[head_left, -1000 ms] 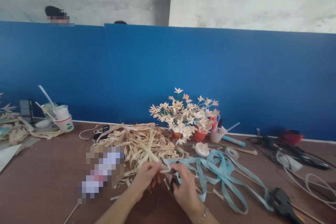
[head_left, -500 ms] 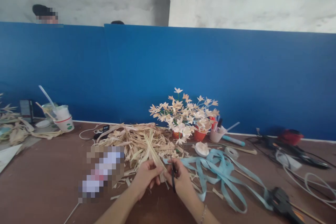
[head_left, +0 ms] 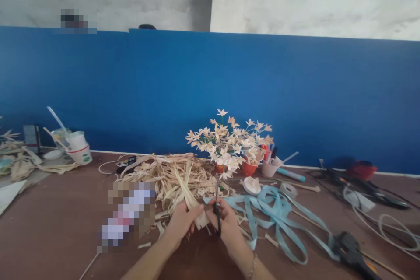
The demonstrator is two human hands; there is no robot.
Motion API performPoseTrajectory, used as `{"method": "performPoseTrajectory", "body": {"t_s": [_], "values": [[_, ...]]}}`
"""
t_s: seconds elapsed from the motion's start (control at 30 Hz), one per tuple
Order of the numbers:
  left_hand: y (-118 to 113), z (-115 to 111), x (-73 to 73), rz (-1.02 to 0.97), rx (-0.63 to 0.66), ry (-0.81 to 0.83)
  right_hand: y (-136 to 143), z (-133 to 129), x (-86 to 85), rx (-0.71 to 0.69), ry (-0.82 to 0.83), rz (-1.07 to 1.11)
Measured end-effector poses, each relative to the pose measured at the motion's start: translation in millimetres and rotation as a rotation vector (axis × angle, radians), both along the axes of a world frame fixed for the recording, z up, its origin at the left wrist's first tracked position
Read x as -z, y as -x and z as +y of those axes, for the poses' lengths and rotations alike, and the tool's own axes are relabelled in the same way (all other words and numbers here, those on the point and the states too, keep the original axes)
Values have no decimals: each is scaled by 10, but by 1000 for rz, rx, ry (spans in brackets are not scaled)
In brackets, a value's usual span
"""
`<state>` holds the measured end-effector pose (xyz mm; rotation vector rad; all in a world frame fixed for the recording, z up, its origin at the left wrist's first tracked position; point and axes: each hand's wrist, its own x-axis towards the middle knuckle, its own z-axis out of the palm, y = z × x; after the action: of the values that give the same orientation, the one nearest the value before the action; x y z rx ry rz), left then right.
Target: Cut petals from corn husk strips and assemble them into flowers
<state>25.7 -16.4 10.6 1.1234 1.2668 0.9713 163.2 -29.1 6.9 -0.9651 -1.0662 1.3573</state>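
My left hand (head_left: 180,224) is closed, thumb pressed on a pale dried husk strip (head_left: 184,187) whose broad cut-looking end (head_left: 201,219) shows just past the thumb. The strip's long tail leans away over a heap of dried husk strips (head_left: 157,175). Dark-handled scissors (head_left: 217,212) are in my right hand (head_left: 229,225), with their thin blades pointing up and away from me. The scissors are beside the husk end, apart from it. Most of the right hand's fingers are hidden behind the handles.
Pots of pale husk flowers (head_left: 229,142) stand behind the heap. A tangled blue ribbon (head_left: 272,210) lies to the right, near a black glue gun (head_left: 351,251) and cables (head_left: 387,227). A white cup (head_left: 79,154) stands far left. A blue partition (head_left: 164,83) closes the table's back.
My right fingers have come off the husk strip and drawn slightly right. The scissor blades now point up, away from me. The strip's end has turned to show its broad face.
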Motion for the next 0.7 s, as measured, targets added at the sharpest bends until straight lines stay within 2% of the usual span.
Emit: {"method": "performPoseTrajectory", "body": {"t_s": [0.07,0.17,0.23,0.3,0.7], "values": [[23,17,-19,-35,-79,-22,-10,-12,-33,-49,40,-55],[68,51,-43,-113,-191,-73,-29,-39,-55,-234,103,-165],[86,64,-54,-159,-241,-118,-27,-62,-47,-335,117,-216],[88,65,-65,-180,-269,-142,-10,-85,-36,-380,111,-243],[71,32,-89,-167,-254,-90,58,-99,-5,-337,117,-278]]}}
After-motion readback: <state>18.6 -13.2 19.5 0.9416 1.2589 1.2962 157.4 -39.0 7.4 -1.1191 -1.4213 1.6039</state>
